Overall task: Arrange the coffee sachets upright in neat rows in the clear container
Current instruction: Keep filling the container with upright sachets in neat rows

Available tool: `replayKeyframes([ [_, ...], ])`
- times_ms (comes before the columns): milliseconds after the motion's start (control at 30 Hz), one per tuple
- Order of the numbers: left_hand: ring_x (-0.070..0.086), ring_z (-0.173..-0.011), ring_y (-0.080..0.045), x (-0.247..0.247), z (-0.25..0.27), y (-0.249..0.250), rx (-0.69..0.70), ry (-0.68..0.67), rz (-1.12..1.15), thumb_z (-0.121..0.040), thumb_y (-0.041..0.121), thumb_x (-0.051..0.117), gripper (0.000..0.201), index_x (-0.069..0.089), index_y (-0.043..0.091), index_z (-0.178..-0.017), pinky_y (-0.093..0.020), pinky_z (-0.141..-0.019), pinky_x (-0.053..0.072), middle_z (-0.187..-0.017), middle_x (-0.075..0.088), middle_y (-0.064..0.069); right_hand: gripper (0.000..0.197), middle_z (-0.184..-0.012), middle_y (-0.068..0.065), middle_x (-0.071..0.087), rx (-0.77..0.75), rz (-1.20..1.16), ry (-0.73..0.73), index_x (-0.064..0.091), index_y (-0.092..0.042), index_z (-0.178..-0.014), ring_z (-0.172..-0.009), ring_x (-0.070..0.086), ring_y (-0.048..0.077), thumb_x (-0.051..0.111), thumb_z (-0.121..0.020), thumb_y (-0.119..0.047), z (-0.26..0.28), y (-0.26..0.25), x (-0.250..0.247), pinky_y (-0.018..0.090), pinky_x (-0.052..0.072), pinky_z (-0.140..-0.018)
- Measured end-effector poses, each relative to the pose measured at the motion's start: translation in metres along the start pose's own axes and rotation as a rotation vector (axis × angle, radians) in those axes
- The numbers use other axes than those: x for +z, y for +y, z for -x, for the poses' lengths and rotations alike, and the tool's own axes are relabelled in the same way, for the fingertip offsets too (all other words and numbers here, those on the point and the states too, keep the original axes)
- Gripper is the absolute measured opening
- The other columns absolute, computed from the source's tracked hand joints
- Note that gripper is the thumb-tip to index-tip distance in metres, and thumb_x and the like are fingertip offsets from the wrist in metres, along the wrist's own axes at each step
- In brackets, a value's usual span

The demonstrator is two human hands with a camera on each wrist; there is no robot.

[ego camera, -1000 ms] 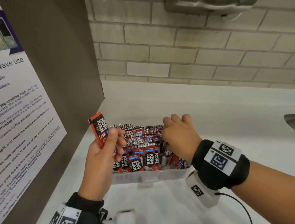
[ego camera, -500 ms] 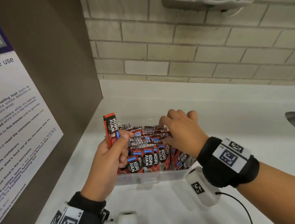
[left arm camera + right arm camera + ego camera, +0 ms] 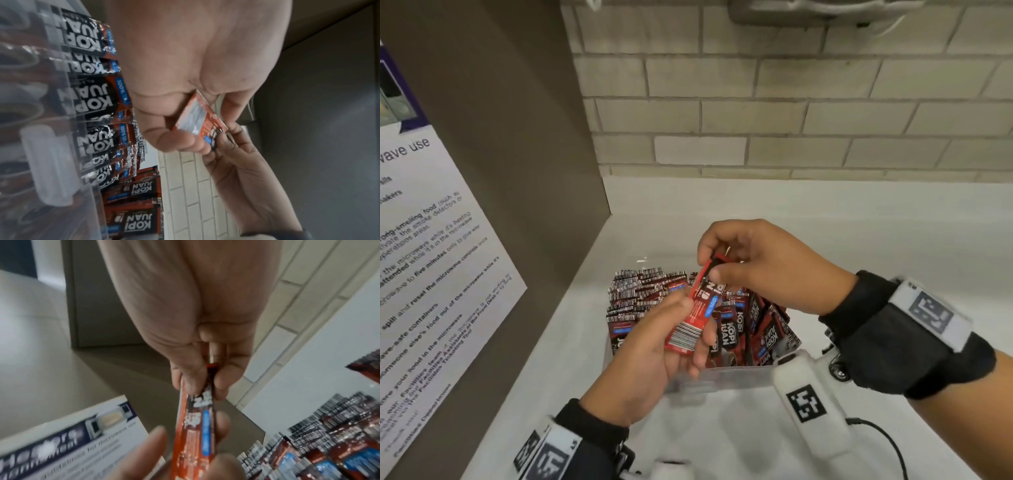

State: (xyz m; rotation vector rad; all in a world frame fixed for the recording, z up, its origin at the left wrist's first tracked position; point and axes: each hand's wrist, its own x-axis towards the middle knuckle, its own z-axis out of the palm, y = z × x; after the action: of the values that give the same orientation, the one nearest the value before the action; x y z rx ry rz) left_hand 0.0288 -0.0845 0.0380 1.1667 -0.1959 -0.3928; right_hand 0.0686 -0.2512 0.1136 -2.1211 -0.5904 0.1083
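A clear plastic container (image 3: 722, 378) on the white counter holds several red-and-black coffee sachets (image 3: 732, 329), most upright in rows and some leaning at its right side. One loose sachet (image 3: 695, 317) hangs above the container's front left. My left hand (image 3: 671, 342) holds its lower barcode end between thumb and fingers. My right hand (image 3: 726, 257) pinches its top end from above. In the left wrist view the sachet (image 3: 202, 121) sits between both hands, with the packed sachets (image 3: 96, 97) behind the clear wall. The right wrist view shows the sachet (image 3: 197, 421) edge-on, pinched by my right hand (image 3: 207, 381).
A brown panel (image 3: 517, 171) with a printed microwave notice (image 3: 424, 274) stands close on the left. A brick wall (image 3: 791, 102) rises behind the counter (image 3: 859, 240). A wall-mounted fixture (image 3: 825, 10) hangs overhead.
My right hand rose out of the container and took the top of the sachet. My left hand brought the sachet rightward over the container and turned it barcode end down.
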Motion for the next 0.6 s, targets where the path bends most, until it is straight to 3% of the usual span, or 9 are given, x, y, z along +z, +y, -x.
replayKeyframes([
  [67,0.046,-0.054,-0.016,-0.001,0.001,0.002,-0.007,0.025,0.054,-0.080,0.026,0.045,0.040,0.057,0.008,-0.113,-0.027,-0.048,0.039,-0.073,0.058,-0.010,0.023,-0.083,0.010,0.065,-0.004,-0.032,-0.030,0.061,-0.014,-0.079,-0.076,0.061,0.024,0.061,-0.082,0.008,0.003,-0.002,-0.006,0.033,0.051,-0.075],
  [167,0.049,-0.063,-0.013,0.002,-0.002,0.004,0.047,0.127,-0.122,-0.088,0.010,0.047,0.027,0.058,0.017,-0.112,-0.026,-0.053,0.039,-0.082,0.056,-0.008,0.030,-0.096,0.014,0.067,0.007,-0.047,-0.044,0.061,-0.020,-0.072,-0.095,0.062,0.031,0.062,-0.080,0.009,0.006,-0.006,-0.012,0.035,0.050,-0.087],
  [267,0.056,-0.073,-0.010,0.005,-0.004,0.002,0.137,0.212,-0.310,-0.091,0.004,0.054,0.028,0.058,0.026,-0.108,-0.022,-0.056,0.044,-0.094,0.062,-0.005,0.024,-0.085,0.003,0.070,0.064,-0.091,-0.063,0.064,-0.014,-0.080,-0.079,0.063,0.024,0.057,-0.084,0.008,0.006,-0.005,-0.019,0.038,0.052,-0.079],
  [333,0.059,-0.073,-0.007,0.007,-0.004,0.000,0.191,0.227,-0.371,-0.089,0.004,0.058,0.028,0.057,0.027,-0.107,-0.019,-0.057,0.046,-0.089,0.065,0.002,0.016,-0.075,-0.002,0.067,0.118,-0.182,-0.062,0.063,-0.008,-0.086,-0.071,0.061,0.015,0.056,-0.084,0.006,0.007,-0.005,-0.021,0.029,0.054,-0.072],
  [400,0.061,-0.074,-0.004,0.007,-0.002,-0.002,0.211,0.217,-0.418,-0.086,0.007,0.062,0.028,0.058,0.027,-0.105,-0.020,-0.062,0.048,-0.081,0.065,0.011,0.015,-0.078,0.005,0.065,0.114,-0.154,-0.038,0.061,-0.009,-0.091,-0.071,0.062,0.023,0.061,-0.082,0.005,0.008,-0.001,-0.022,0.035,0.056,-0.070],
  [500,0.065,-0.089,-0.006,0.004,0.002,-0.002,0.228,0.233,-0.470,-0.085,0.015,0.063,0.024,0.059,0.029,-0.105,-0.024,-0.078,0.051,-0.092,0.070,0.012,0.034,-0.085,0.016,0.063,0.123,0.009,0.004,0.056,-0.020,-0.104,-0.065,0.063,0.031,0.064,-0.082,0.005,0.006,0.006,-0.023,0.046,0.054,-0.071],
  [533,0.065,-0.093,-0.006,0.001,0.002,-0.001,0.244,0.260,-0.470,-0.086,0.016,0.061,0.022,0.060,0.028,-0.105,-0.024,-0.081,0.050,-0.097,0.071,0.011,0.038,-0.088,0.015,0.063,0.129,0.069,0.007,0.056,-0.025,-0.107,-0.064,0.064,0.027,0.063,-0.083,0.004,0.004,0.008,-0.025,0.043,0.055,-0.070],
  [600,0.065,-0.095,-0.009,-0.006,0.002,0.001,0.278,0.322,-0.445,-0.087,0.014,0.060,0.019,0.061,0.026,-0.102,-0.024,-0.081,0.049,-0.099,0.071,0.008,0.041,-0.091,0.004,0.061,0.124,0.243,-0.030,0.058,-0.031,-0.110,-0.063,0.061,0.006,0.061,-0.084,0.001,0.002,0.011,-0.025,0.023,0.053,-0.063],
])
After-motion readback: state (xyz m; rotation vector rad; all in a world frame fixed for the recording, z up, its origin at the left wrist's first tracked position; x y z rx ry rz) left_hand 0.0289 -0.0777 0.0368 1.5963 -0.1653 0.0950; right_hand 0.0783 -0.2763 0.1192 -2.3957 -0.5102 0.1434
